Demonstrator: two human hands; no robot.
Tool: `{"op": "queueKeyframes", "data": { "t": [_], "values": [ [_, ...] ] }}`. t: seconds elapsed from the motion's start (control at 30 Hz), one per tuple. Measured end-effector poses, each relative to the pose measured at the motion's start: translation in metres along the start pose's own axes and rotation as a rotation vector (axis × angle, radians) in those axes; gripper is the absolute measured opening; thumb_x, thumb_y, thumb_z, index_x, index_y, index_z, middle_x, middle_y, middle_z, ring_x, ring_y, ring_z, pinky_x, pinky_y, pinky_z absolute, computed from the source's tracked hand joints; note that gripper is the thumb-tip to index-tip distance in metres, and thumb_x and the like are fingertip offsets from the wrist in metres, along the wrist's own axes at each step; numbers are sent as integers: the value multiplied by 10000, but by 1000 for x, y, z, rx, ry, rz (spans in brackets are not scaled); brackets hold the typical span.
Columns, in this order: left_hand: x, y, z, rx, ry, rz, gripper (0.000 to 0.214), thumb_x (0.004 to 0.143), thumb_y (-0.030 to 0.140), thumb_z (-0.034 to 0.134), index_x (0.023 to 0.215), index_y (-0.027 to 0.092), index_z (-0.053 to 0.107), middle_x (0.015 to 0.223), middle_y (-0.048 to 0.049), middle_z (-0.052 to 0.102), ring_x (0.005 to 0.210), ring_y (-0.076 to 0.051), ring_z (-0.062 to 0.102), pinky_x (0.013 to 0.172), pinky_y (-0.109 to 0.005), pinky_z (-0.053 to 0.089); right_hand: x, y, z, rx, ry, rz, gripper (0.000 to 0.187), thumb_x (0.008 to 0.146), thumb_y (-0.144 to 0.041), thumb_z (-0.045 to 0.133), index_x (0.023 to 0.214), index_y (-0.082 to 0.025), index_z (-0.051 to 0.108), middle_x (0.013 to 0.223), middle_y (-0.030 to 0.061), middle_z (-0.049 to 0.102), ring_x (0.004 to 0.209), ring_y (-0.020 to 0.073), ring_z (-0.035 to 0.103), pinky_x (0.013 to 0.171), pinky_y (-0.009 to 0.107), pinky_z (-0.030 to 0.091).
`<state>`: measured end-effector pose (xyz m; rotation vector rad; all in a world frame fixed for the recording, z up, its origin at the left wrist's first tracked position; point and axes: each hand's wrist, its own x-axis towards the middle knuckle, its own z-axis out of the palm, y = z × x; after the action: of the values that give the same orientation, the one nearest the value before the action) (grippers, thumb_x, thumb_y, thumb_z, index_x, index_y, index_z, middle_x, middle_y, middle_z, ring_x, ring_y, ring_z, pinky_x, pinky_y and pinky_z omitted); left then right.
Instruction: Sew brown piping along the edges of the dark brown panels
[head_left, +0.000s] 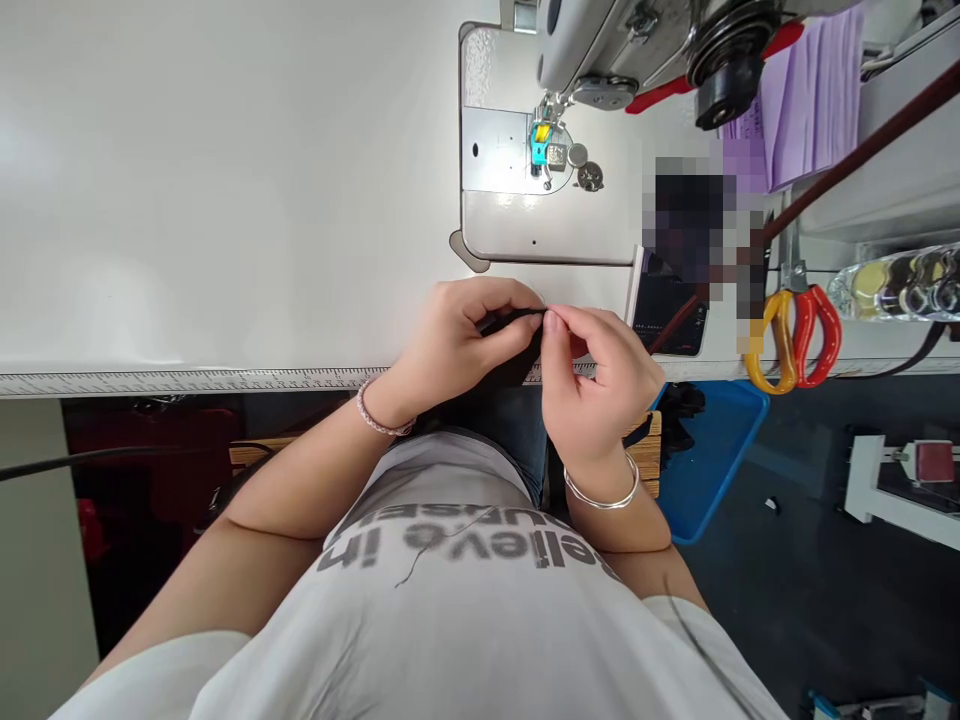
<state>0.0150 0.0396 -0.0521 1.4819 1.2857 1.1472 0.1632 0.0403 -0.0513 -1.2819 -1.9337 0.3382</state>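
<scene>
My left hand [457, 345] and my right hand [592, 375] meet at the front edge of the white sewing table [225, 200]. Both are closed on a small black piece of fabric [517, 345], pinching it between thumbs and fingertips. Most of the fabric is hidden by the fingers. A beaded bracelet sits on my left wrist, a silver bangle on my right. The sewing machine [600, 50] stands beyond the hands, its presser foot [541, 150] over the metal plate.
Scissors with red and yellow handles [799, 325] hang at the table's right edge. A phone [667, 310] lies right of my hands. Purple paper [810, 90] lies at the far right. A blue bin [712, 450] sits below the table. A ruler strip [187, 380] runs along the front edge.
</scene>
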Motion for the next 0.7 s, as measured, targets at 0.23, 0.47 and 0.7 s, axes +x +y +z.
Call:
{"op": "queueKeyframes", "data": {
  "t": [0.23, 0.47, 0.7],
  "values": [
    [0, 0, 1, 35, -10, 8, 106, 809, 120, 599, 792, 172, 690, 755, 16, 699, 672, -99, 607, 632, -209, 464, 2, 2, 2, -30, 28, 4, 151, 934, -216, 522, 820, -208, 623, 723, 22, 637, 668, 147, 605, 639, 280, 493],
    [1, 1, 0, 54, -9, -15, 107, 804, 140, 586, 779, 169, 686, 745, 13, 692, 650, -97, 589, 614, -215, 450, 1, 5, 1, -8, 44, -2, 144, 941, -215, 509, 830, -205, 600, 742, 18, 627, 661, 143, 590, 629, 281, 483],
    [1, 2, 0, 90, -19, -42, 104, 798, 160, 577, 755, 165, 672, 706, 12, 670, 629, -100, 572, 601, -221, 446, -2, 6, 1, 3, 49, 13, 152, 955, -222, 491, 848, -203, 598, 770, 24, 625, 700, 151, 597, 669, 295, 495]
  ]
}}
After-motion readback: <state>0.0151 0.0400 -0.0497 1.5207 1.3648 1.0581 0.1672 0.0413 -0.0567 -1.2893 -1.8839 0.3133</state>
